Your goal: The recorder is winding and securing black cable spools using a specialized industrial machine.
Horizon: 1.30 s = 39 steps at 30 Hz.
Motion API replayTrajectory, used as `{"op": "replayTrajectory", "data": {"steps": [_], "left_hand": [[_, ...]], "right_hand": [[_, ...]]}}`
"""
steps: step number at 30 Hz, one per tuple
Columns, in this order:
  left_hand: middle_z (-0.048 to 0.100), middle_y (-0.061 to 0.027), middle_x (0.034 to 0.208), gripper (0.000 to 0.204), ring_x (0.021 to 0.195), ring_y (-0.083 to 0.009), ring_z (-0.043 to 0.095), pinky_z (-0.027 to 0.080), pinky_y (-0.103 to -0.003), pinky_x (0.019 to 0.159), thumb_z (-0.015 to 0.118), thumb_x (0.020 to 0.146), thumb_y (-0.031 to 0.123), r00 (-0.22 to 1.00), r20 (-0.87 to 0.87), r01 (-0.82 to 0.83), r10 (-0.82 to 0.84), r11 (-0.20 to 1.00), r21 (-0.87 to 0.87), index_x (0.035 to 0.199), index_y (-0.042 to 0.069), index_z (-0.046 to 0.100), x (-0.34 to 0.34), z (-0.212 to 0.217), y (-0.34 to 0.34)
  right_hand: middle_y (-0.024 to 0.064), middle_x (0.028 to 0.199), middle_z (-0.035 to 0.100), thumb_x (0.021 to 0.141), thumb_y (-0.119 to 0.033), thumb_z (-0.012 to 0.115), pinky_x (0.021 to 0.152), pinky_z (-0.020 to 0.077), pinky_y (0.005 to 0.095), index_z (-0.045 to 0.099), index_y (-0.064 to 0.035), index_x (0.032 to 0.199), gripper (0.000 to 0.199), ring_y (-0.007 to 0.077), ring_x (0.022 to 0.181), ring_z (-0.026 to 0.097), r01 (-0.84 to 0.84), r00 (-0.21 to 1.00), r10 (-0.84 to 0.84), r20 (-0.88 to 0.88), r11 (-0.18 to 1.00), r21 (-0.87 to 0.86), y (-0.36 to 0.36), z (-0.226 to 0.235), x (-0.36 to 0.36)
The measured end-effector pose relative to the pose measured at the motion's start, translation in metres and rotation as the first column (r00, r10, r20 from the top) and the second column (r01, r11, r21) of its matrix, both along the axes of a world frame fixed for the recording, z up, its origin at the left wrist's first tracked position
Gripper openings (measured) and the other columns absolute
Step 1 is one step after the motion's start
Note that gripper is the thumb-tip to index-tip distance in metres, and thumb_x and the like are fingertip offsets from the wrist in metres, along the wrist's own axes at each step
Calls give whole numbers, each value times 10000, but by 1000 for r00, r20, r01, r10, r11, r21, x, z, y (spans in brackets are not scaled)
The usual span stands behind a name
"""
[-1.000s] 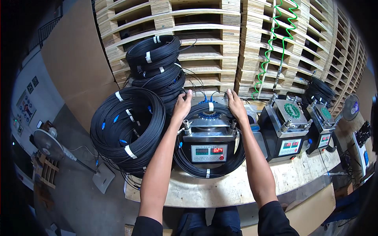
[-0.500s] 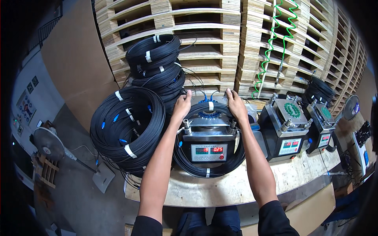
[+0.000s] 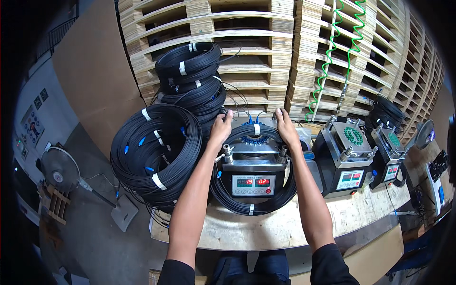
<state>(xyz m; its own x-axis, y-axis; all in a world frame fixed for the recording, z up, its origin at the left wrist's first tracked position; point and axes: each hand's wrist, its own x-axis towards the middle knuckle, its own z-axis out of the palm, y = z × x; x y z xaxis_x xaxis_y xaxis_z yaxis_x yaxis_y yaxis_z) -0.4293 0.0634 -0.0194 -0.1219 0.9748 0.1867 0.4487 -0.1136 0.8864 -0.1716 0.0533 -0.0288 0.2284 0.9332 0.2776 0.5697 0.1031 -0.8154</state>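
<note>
A loop of black cable (image 3: 257,212) with white tape bands hangs around a boxy metal-topped machine (image 3: 253,167). Blue connectors (image 3: 254,140) ring the plate on top of it. My left hand (image 3: 221,128) reaches over the loop to the machine's far left corner, its fingers curled round something they hide. At the far right corner my right hand (image 3: 287,128) is closed in the same way, and what it grips is hidden too. In front, a metal post (image 3: 227,151) stands at the near left corner, with another post (image 3: 282,151) at the near right. A lit red display shows on the machine's face.
Big black cable coils (image 3: 156,156) crowd the left, with more stacked coils (image 3: 190,64) behind. Two similar machines (image 3: 346,156) with green-ringed tops stand to the right on the wooden table (image 3: 228,232). Wooden pallets (image 3: 251,35) rise behind. A fan (image 3: 59,171) stands at left.
The whole view has shifted slightly. Both hands stay at the machine's far corners with their grip much the same.
</note>
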Motion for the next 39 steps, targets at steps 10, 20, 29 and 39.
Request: {"op": "replayTrajectory", "data": {"steps": [10,20,29,39], "left_hand": [[525,-328,1400,956,1344,-444,487,365,-462,1128,305,960,774,999,-8,37,-38,997,-71,1395,-53,506,5,11,-6],[500,-332,1431,956,1350,-454,482,371,-476,1131,332,958,768,998,-10,62,-62,998,25,1438,-49,459,3,8,-4],[569,-338,1340,930,1294,-454,532,399,-472,1101,357,957,759,999,-47,25,-26,1000,-16,1351,-63,543,1,11,-7],[572,-324,1349,851,1280,-433,551,416,-457,1084,441,964,701,998,-55,-23,24,999,27,1347,-52,552,0,5,-4]], "right_hand": [[264,1398,569,959,-768,293,1096,393,533,427,-173,1530,835,441,1315,526,100,990,-82,112,981,-168,-16,20,-5],[269,1402,564,971,-745,317,1114,380,503,386,-172,1549,816,434,1336,510,-16,999,18,28,998,-61,-8,12,-7],[261,1423,551,951,-774,304,1115,379,518,400,-179,1545,847,437,1342,503,63,994,-46,95,982,-180,-17,22,-10],[253,1437,541,977,-739,299,1116,373,519,403,-193,1544,795,426,1351,499,-24,999,26,26,997,-74,0,4,-4]]}}
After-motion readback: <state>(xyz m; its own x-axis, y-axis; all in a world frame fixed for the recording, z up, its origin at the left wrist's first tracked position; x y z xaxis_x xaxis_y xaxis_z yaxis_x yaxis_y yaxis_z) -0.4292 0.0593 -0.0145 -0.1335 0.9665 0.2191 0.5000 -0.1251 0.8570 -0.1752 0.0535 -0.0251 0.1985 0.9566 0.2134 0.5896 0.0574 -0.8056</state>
